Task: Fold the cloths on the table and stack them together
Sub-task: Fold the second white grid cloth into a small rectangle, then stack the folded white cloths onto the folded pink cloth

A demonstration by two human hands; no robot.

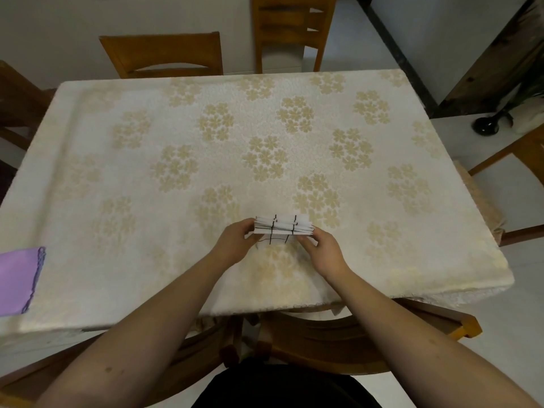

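Note:
A small stack of folded white cloths with thin black lines [282, 227] sits near the front middle of the table [147, 172]. My left hand [235, 244] grips the stack's left end, fingers curled around it. My right hand [323, 251] pinches the stack's right end. A purple cloth with a darker scalloped edge [19, 279] lies flat at the table's front left corner, partly cut off by the frame edge.
The table wears a cream tablecloth with a beige flower pattern. Wooden chairs stand at the far side [164, 55], at the left and right sides, and at the near edge [338, 343]. A black vase [487, 125] stands on the floor at right.

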